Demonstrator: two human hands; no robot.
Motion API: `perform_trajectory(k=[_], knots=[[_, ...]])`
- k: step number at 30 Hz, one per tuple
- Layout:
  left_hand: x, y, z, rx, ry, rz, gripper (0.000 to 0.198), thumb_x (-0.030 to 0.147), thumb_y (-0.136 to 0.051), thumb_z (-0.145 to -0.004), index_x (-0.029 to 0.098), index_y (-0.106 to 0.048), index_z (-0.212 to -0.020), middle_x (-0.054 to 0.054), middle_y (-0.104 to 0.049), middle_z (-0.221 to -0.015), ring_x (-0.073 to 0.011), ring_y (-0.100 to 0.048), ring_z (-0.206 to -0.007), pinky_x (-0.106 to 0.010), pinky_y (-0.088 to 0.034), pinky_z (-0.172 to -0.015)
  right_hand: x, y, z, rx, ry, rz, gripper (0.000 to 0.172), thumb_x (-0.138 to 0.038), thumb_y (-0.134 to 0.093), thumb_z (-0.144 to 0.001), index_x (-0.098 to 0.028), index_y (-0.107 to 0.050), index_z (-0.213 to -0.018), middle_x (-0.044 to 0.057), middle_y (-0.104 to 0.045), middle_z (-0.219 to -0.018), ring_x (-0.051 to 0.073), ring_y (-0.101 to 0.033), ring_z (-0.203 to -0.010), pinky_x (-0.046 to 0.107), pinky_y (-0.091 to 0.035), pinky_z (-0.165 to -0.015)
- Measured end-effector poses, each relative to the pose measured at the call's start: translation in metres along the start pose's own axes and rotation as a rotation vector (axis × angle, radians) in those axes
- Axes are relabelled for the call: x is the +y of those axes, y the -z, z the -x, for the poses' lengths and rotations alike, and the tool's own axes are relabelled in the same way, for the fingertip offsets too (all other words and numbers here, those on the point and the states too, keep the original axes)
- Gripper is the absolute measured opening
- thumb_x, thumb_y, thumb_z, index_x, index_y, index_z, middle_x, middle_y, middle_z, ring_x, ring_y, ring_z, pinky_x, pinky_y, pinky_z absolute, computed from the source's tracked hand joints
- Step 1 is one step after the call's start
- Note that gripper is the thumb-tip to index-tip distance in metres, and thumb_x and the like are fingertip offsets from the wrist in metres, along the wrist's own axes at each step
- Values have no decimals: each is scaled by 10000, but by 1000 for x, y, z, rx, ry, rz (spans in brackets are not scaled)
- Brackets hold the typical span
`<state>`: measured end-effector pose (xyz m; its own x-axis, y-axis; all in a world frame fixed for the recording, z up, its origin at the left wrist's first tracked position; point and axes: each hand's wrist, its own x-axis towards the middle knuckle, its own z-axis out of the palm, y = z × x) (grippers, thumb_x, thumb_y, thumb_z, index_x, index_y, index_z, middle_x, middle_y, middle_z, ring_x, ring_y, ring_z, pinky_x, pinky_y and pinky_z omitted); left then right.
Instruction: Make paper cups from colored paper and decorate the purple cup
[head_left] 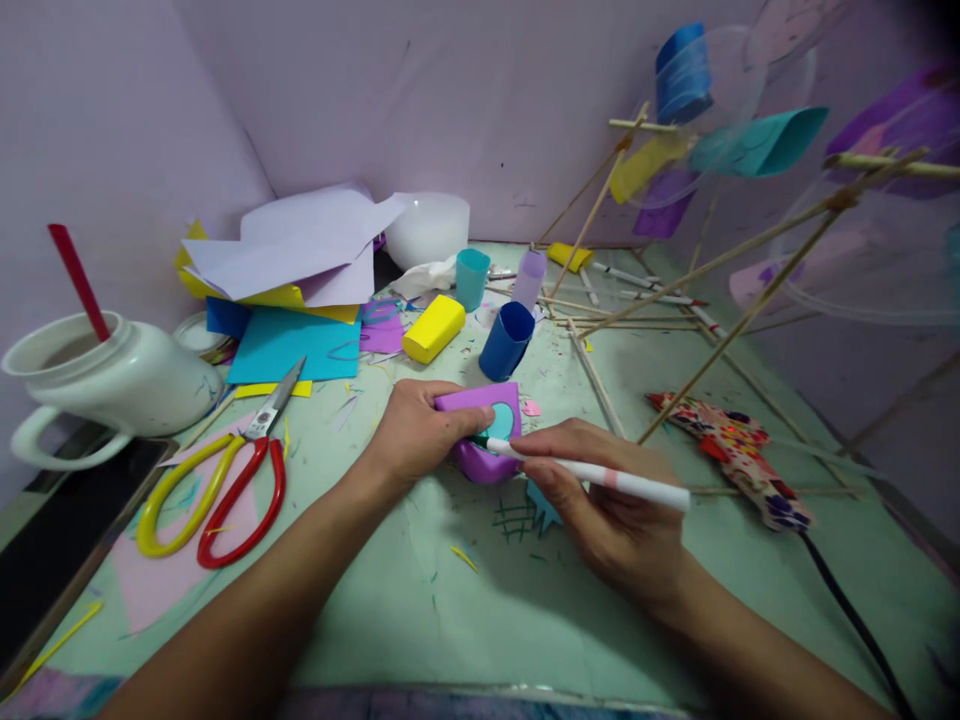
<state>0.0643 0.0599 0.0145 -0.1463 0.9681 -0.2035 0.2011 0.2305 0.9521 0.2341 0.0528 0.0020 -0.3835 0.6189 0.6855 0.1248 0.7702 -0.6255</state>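
Observation:
In the middle of the head view, my left hand grips a small purple foam cup that lies on its side. A teal rounded patch shows on its surface, partly covered by my thumb. My right hand is closed around a white marker pen with a pink band. The pen's tip touches or nearly touches the cup near the teal patch. Just beyond my hands stand a dark blue cup and a yellow one lying down. A blue spiky cutout lies partly under my right hand.
Scissors with yellow and red handles lie left, near a white mug. Coloured sheets are piled behind. On the right stands a stick frame carrying coloured cups, with a patterned glue gun and its cord beside it.

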Motion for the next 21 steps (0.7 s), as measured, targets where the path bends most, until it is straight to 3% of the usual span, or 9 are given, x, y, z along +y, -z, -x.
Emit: perform_trajectory(k=[16, 21], knots=[[2, 0, 2, 17, 46, 34, 222, 320, -748, -532, 147, -609, -511, 54, -490, -460, -85, -399, -467, -217, -309, -451, 0, 1, -2, 19, -46, 3, 153, -82, -584, -821, -180, -690, -869, 39, -715, -721, 143, -649, -602, 260, -525, -541], [2, 1, 2, 12, 34, 18, 234, 334, -750, -542, 143, -618, -519, 48, -496, -471, -85, -396, -476, -217, -315, -459, 0, 1, -2, 23, -21, -6, 142, -57, -588, -807, -139, -692, -858, 59, -712, -710, 141, -654, -611, 247, -521, -554]])
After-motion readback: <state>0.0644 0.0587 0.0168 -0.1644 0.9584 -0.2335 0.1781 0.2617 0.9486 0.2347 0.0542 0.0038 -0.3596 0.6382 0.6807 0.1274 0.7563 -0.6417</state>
